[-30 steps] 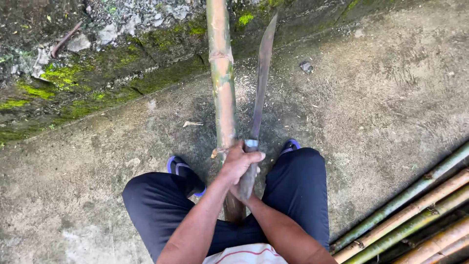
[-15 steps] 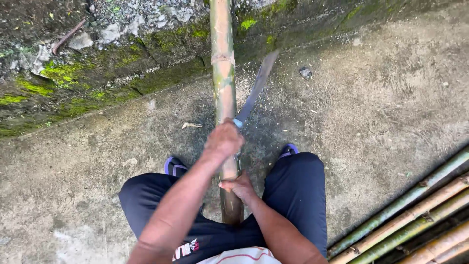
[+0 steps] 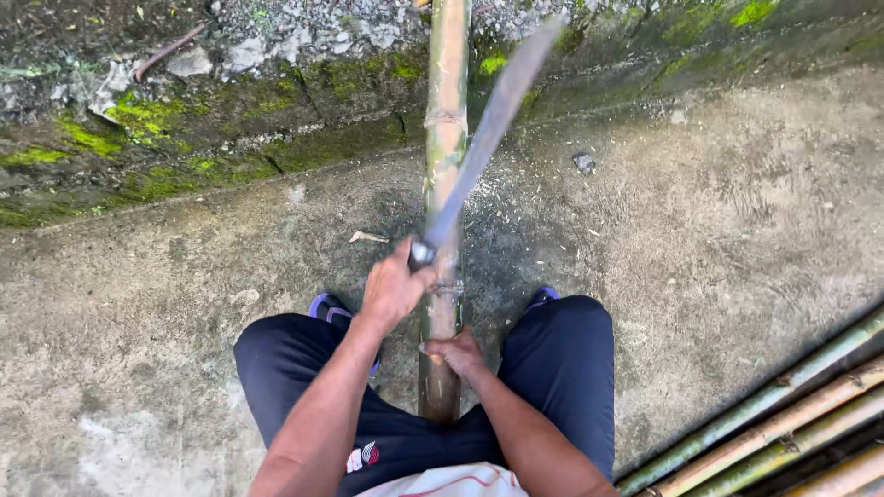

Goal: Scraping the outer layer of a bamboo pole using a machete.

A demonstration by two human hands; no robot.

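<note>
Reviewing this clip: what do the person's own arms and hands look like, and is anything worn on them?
Both arms are bare from the bottom edge of the picture to the fingertips: no sleeves show, and no gloves. The left hand and right hand carry no ring, watch or band that shows. Nothing is marked on either forearm. Lower down, the person wears dark navy trousers and a light shirt with a small red and white mark.
</note>
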